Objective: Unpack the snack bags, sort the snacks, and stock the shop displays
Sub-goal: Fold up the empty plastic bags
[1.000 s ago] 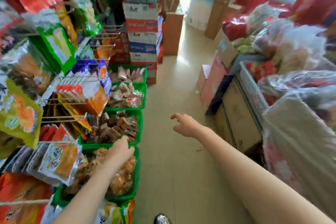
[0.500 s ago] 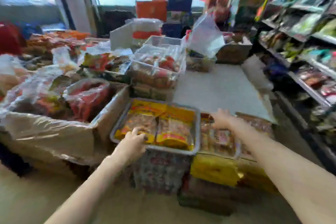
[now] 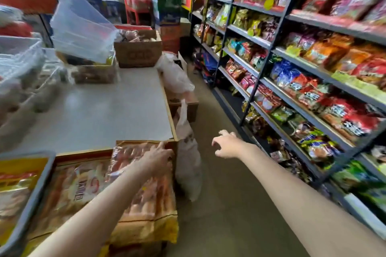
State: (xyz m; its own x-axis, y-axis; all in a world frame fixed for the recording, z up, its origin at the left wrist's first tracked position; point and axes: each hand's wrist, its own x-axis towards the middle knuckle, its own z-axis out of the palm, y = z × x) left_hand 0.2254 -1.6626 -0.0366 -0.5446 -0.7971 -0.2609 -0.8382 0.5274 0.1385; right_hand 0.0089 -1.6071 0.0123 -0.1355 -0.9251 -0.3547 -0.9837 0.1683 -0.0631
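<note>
My left hand (image 3: 157, 159) rests with loose fingers on a large clear snack bag (image 3: 144, 192) of brownish pieces that lies at the near right corner of the white table (image 3: 100, 110). Beside it lies a second big snack bag (image 3: 71, 192) with red lettering. My right hand (image 3: 226, 144) hangs in the air over the aisle with fingers spread and slightly curled, holding nothing. A white plastic bag (image 3: 188, 165) hangs off the table's right edge, between my two hands.
Dark metal shelves (image 3: 309, 115) full of snack packs line the right side of the narrow aisle. A grey tray (image 3: 31, 200) with yellow packs sits at the near left. Cardboard boxes (image 3: 137, 50) and stacked clear bins (image 3: 81, 29) stand at the table's far end.
My view has swung from the hanging racks and green baskets round to the table and shelf aisle. My left hand moved from the grey tray's rim onto the clear bag; the right hand moved off the table.
</note>
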